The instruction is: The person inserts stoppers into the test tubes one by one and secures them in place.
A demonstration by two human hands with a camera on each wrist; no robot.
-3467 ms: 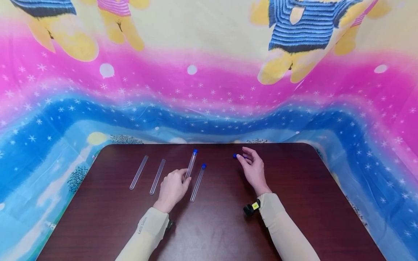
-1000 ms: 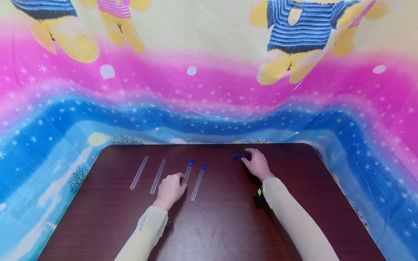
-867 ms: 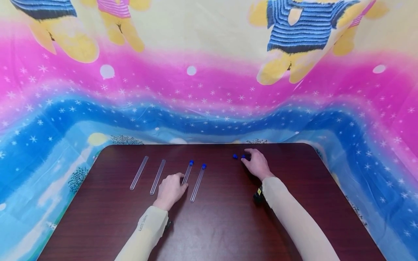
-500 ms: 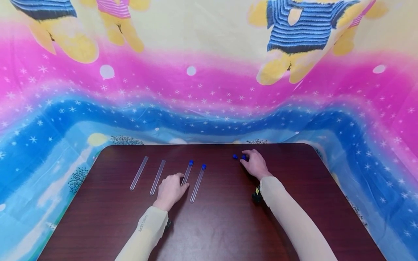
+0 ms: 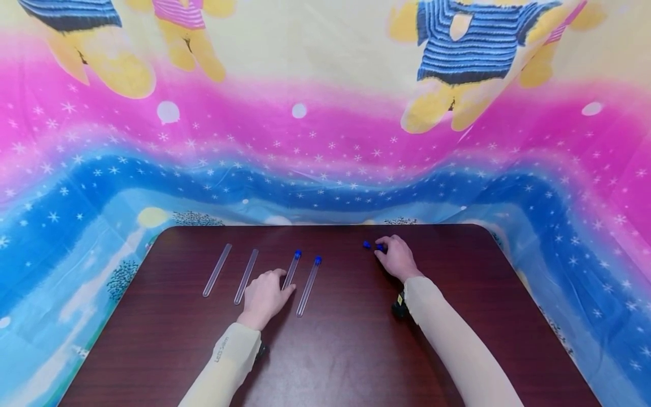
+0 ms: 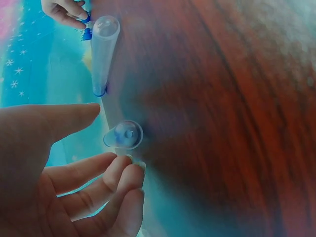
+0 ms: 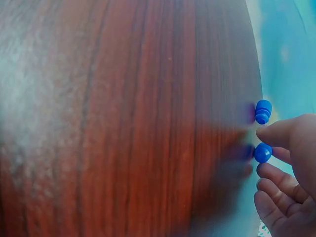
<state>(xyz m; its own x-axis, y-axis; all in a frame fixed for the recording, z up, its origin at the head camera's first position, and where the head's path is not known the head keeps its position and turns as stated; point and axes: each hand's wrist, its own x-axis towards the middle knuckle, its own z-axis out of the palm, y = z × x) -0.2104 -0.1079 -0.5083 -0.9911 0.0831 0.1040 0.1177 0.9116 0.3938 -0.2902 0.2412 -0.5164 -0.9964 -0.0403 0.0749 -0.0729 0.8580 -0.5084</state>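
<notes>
My left hand (image 5: 265,297) is spread around a clear test tube with a blue cap (image 5: 291,270) that lies on the table. In the left wrist view a gap shows between its thumb and this test tube (image 6: 123,134), with the fingertips close to the other side. To the right lies a second capped test tube (image 5: 308,286). My right hand (image 5: 398,258) is at the back of the table, thumb and fingers apart around a loose blue cap (image 7: 262,153). Another blue cap (image 7: 263,111) lies just beyond the thumb.
Two uncapped test tubes, one far left (image 5: 217,270) and one nearer the left hand (image 5: 246,277), lie slanted on the dark wooden table (image 5: 335,362). A patterned cloth (image 5: 325,141) hangs behind the table's back edge.
Since the oldest frame, the left hand has lowered its capped tube to the table and loosened its fingers. The right hand has drawn slightly right, off the left cap, and now surrounds the other.
</notes>
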